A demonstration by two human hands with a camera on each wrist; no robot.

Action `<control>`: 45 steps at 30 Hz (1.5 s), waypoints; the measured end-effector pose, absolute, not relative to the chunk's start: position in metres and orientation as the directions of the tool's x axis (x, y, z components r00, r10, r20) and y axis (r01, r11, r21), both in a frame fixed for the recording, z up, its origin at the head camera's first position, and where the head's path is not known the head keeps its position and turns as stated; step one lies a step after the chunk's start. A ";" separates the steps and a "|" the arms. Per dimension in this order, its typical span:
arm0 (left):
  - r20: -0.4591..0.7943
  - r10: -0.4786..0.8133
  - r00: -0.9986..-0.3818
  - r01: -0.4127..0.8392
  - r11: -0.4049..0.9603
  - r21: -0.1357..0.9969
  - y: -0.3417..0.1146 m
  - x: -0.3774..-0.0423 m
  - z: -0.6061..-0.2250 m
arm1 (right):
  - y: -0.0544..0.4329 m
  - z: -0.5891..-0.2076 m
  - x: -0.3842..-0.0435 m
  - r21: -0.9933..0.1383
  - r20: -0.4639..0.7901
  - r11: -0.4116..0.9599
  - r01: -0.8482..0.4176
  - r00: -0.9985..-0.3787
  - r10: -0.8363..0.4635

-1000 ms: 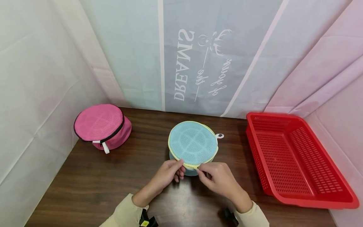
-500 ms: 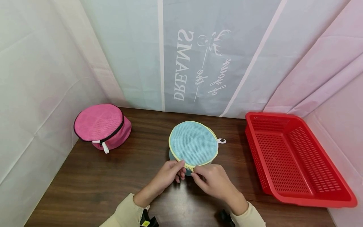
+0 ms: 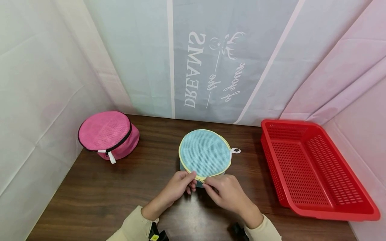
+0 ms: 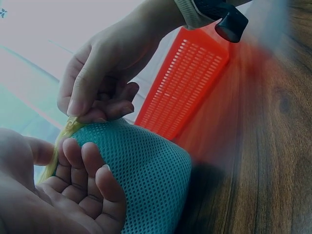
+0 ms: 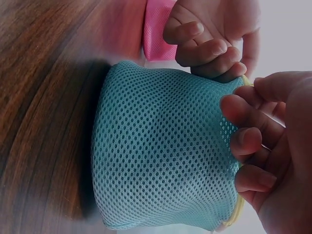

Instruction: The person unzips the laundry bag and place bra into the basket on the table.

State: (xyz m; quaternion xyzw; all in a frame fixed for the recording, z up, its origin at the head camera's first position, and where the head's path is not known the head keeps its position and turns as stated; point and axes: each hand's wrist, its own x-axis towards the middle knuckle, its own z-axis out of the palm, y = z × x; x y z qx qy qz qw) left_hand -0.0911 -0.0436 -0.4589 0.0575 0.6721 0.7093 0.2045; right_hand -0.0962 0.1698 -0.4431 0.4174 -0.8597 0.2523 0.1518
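Note:
A round, light-blue mesh laundry bag (image 3: 205, 152) with yellow edging stands on the wooden table, its lid facing up. My left hand (image 3: 180, 182) pinches the yellow rim at the front left, thumb on top and fingers underneath. Just to its right, my right hand (image 3: 224, 190) pinches the zipper pull at the front of the rim; the fingertips mostly hide the pull. In the left wrist view the yellow zipper edge (image 4: 71, 127) runs between both hands. The bag's mesh side (image 5: 161, 146) fills the right wrist view. A white loop tab (image 3: 236, 151) sticks out at the bag's right.
To the left stands a pink mesh laundry bag (image 3: 105, 130) with black edging and white tabs. A red plastic basket (image 3: 277, 180) with slotted walls sits on the right. Printed cloth (image 3: 144, 60) hangs behind the table (image 3: 120, 201) and at both sides.
My right hand has slid a little left along the front rim with the zipper pull, closer to my left hand. The left hand stays at the rim; the white tab has shifted slightly right.

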 end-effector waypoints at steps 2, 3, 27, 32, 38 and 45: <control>-0.191 0.370 -0.909 -0.210 -0.012 0.978 -0.044 -0.091 -0.459 | 0.170 -0.443 -0.096 -0.308 0.469 0.527 -0.792 -0.608 -0.640; -0.189 0.371 -0.909 -0.208 -0.011 0.978 -0.044 -0.091 -0.458 | 0.170 -0.443 -0.096 -0.307 0.469 0.529 -0.791 -0.609 -0.639; -0.157 0.350 -0.923 -0.158 0.026 0.987 -0.043 -0.090 -0.459 | 0.178 -0.442 -0.097 -0.281 0.479 0.574 -0.769 -0.630 -0.611; -0.154 0.333 -0.930 -0.152 0.031 0.988 -0.045 -0.091 -0.459 | 0.181 -0.442 -0.098 -0.276 0.487 0.584 -0.764 -0.635 -0.600; -0.161 0.334 -0.929 -0.157 0.039 0.987 -0.045 -0.091 -0.461 | 0.188 -0.443 -0.097 -0.283 0.479 0.605 -0.744 -0.656 -0.583; -0.155 0.332 -0.930 -0.152 0.035 0.988 -0.045 -0.091 -0.461 | 0.201 -0.441 -0.098 -0.298 0.488 0.635 -0.713 -0.685 -0.541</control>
